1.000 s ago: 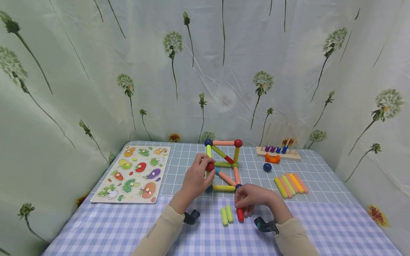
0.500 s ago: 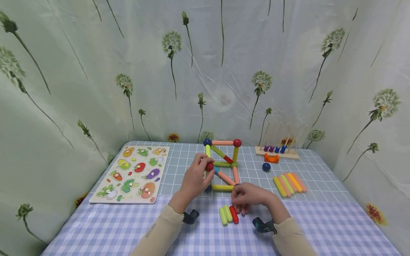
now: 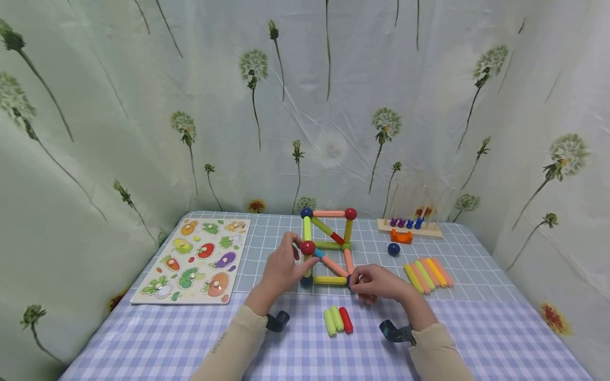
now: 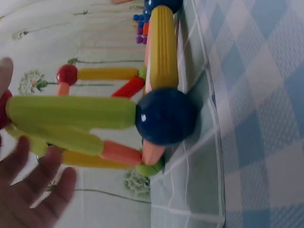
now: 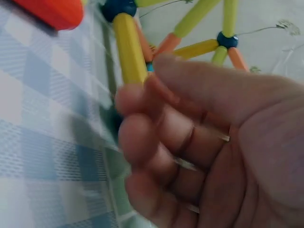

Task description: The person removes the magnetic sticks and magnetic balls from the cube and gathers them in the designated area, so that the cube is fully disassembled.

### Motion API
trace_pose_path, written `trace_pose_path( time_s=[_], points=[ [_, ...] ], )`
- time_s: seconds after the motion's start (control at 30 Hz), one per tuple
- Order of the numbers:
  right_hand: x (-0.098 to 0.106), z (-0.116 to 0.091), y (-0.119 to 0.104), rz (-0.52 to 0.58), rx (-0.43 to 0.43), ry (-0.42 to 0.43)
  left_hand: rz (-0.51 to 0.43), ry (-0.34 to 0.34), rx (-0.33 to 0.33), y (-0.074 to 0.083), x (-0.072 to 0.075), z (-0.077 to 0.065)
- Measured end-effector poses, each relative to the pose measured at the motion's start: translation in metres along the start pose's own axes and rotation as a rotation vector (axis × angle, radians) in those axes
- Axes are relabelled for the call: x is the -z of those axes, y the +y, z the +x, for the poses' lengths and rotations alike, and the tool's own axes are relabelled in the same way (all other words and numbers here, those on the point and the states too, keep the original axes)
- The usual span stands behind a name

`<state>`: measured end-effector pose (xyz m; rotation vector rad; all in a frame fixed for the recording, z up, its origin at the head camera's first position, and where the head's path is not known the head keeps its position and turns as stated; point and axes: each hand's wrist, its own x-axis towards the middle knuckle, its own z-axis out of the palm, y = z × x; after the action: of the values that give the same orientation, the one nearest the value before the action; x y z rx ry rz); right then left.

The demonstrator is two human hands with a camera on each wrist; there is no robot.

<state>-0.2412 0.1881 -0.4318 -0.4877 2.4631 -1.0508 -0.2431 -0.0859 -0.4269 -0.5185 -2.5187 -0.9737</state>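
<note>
A frame of magnetic sticks and balls (image 3: 330, 280) stands on the table, with dark blue, red and green balls at its joints. My left hand (image 3: 282, 269) is at its near left corner, fingers spread around the raised red ball (image 3: 307, 247). In the left wrist view a green stick (image 4: 71, 112) joins that ball to a dark blue ball (image 4: 166, 116) below. My right hand (image 3: 381, 283) is by the near right dark blue ball (image 3: 350, 281), fingers loosely curled. Nothing shows between those fingers in the right wrist view; they partly hide the corner.
Two light green sticks (image 3: 333, 320) and a red stick (image 3: 346, 320) lie in front. At right are a row of sticks (image 3: 428, 275), a loose blue ball (image 3: 393, 249), an orange arch (image 3: 401, 237) and a peg counter (image 3: 411, 226). A vegetable puzzle board (image 3: 192, 262) lies left.
My right hand has slid the red stick left beside the green ones, let it go and moved up to the frame's corner. My left fingers have spread away from the red ball.
</note>
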Motion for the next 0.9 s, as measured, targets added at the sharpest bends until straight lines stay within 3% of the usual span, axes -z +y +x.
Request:
trace_pose_path(
  time_s=[0.17, 0.23, 0.3, 0.43, 0.6, 0.8, 0.9],
  points=[
    [-0.008, 0.003, -0.001, -0.065, -0.022, 0.077, 0.017, -0.294, 0.178, -0.010, 0.002, 0.000],
    [-0.011, 0.004, -0.002, -0.092, -0.034, 0.109, 0.047, -0.410, 0.185, -0.014, 0.000, 0.000],
    [-0.013, 0.005, -0.003, -0.121, -0.051, 0.145, 0.074, -0.482, 0.161, -0.018, -0.002, 0.001],
    [-0.013, 0.008, -0.004, -0.160, -0.093, 0.240, 0.074, -0.515, 0.109, -0.021, -0.005, 0.003],
    [-0.013, 0.012, -0.001, -0.122, -0.125, 0.340, -0.003, -0.528, 0.057, -0.022, -0.010, 0.005],
    [-0.015, 0.014, 0.009, -0.099, -0.120, 0.389, -0.166, -0.608, -0.007, -0.014, -0.019, 0.001],
    [-0.015, 0.015, 0.012, -0.117, -0.107, 0.388, -0.195, -0.650, -0.044, -0.007, -0.023, -0.001]
  ],
)
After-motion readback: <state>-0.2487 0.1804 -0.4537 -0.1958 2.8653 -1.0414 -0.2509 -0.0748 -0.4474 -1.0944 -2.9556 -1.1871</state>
